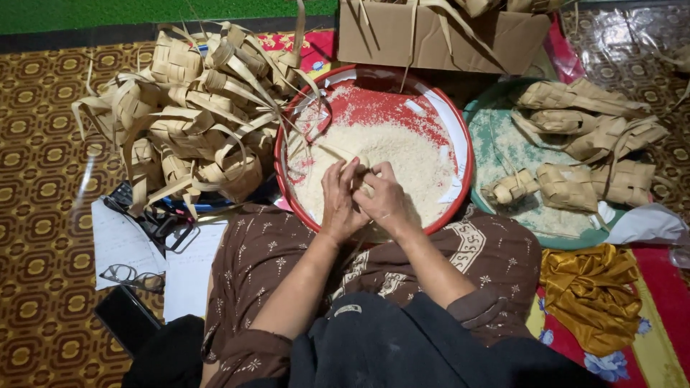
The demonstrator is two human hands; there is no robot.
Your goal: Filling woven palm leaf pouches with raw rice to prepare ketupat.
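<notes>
We see the left hand [339, 205] and right hand [384, 201] pressed together over the near edge of the red basin [460, 129], fingers of both curled shut around a small woven leaf pouch [364, 178], mostly hidden between them, held just above the white rice [402, 154]. At ten o'clock from the hands lies a heap of empty woven pouches [190, 108]; at two o'clock a green tray [496, 154] bears filled pouches [589, 144]. At eight o'clock, eyeglasses [133, 276] rest on white paper [118, 241].
</notes>
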